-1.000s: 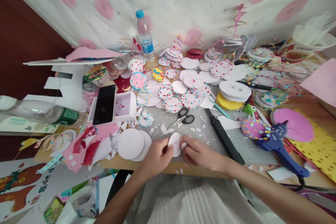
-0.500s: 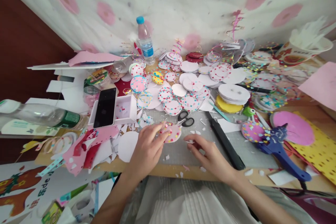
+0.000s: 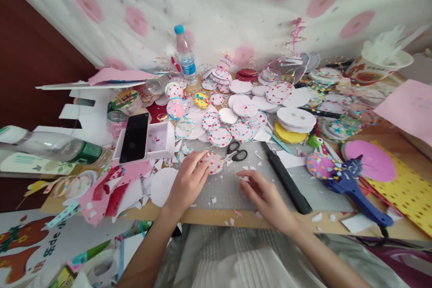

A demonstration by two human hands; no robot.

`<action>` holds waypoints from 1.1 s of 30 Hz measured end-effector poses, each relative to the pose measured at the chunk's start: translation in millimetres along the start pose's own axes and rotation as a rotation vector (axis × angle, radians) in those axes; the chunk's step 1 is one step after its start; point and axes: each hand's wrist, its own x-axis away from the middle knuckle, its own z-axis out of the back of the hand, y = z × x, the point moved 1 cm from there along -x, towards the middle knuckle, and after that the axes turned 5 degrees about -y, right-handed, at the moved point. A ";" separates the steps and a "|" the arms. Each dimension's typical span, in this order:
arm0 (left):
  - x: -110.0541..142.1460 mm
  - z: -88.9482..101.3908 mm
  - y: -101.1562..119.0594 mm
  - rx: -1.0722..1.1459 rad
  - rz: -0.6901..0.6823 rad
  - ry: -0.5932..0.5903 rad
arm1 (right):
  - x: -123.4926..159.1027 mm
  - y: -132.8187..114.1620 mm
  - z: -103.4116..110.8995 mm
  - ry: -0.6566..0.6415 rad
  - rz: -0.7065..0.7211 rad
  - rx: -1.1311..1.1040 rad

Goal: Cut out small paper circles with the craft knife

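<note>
My left hand is over the near part of the grey cutting mat. Its fingers are closed on the left side of a small pink disc with coloured dots and partly cover it. Small black-handled scissors lie right behind the disc, blades towards it. To the right, my right hand hovers low over the mat with curled fingers. A tiny white scrap shows at its fingertips, partly hidden by them. White paper bits lie on the mat around both hands.
Decorated discs crowd the back. At left are a phone on a white box and a lying bottle. A black bar-shaped tool and a blue glue gun lie right; a water bottle stands behind.
My left hand and the pink disc have shifted slightly left and away from me, closer to the scissors. My right hand stays nearly in place, its fingers a little looser.
</note>
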 end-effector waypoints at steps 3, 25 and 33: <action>0.5 6.4 3.1 0.039 0.025 0.064 | -1.1 -0.2 -1.6 0.008 0.015 -0.025; 7.1 -19.6 58.8 0.727 0.296 -0.108 | -3.4 -5.6 -0.1 -0.130 0.125 0.114; 18.2 -34.1 48.8 0.497 0.246 -0.145 | 12.2 2.6 40.1 0.340 0.015 0.414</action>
